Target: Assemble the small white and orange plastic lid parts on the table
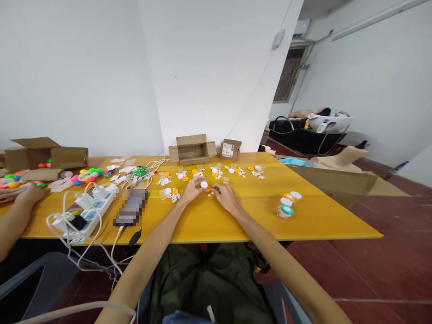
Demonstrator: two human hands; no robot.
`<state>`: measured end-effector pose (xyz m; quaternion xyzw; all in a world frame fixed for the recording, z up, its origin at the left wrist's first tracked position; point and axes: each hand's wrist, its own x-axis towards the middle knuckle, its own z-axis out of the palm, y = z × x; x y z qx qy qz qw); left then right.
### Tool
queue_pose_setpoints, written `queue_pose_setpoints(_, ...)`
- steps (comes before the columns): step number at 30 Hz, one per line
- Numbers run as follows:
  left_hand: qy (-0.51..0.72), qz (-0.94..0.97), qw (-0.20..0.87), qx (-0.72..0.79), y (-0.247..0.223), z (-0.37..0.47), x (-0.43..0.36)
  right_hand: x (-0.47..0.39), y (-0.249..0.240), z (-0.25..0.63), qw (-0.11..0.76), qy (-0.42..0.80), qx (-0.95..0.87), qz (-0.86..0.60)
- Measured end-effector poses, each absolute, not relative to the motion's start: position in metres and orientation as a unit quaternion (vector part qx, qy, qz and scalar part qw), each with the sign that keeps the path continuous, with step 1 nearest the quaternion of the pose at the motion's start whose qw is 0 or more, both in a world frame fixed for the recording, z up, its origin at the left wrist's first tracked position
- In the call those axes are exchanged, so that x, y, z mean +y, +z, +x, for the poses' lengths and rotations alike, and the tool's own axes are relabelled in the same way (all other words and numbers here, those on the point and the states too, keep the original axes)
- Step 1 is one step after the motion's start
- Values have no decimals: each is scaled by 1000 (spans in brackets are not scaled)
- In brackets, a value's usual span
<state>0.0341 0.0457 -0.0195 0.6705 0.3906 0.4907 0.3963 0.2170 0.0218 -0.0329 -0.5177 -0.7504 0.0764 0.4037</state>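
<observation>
My left hand [191,189] pinches a small white round disc [204,184], perhaps a cap, above the yellow tabletop. Just under it lies an orange ring-shaped piece [208,189]. To the right, my right hand [225,196] has its fingers drawn together close to the orange piece; what they hold, if anything, is too small to tell. A clear plastic cup [226,180] stands just beyond the right hand. Left of my left hand sits a group of white perforated discs [174,198] with an orange ring and a clear cup.
Similar groups of orange and white parts [216,172] line the table's back. Stacked jars with a teal lid [286,210] stand at right. An open cardboard box [192,150] is by the wall. A power strip [91,216], phone [131,207] and another person's hand [30,195] are left.
</observation>
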Motion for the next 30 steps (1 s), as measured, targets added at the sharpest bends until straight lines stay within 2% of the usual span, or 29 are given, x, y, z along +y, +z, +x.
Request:
queue_pose_setpoints(9, 469, 707, 379, 369, -20, 44, 39, 10, -22, 221, 493, -2, -748, -444)
queue_pose_setpoints(19, 446, 753, 337, 347, -22, 50, 32, 14, -32, 218, 418, -25, -795, -439)
queue_pose_setpoints(30, 443, 761, 332, 339, -17, 50, 27, 9, -26, 217, 414, 1, -803, -429)
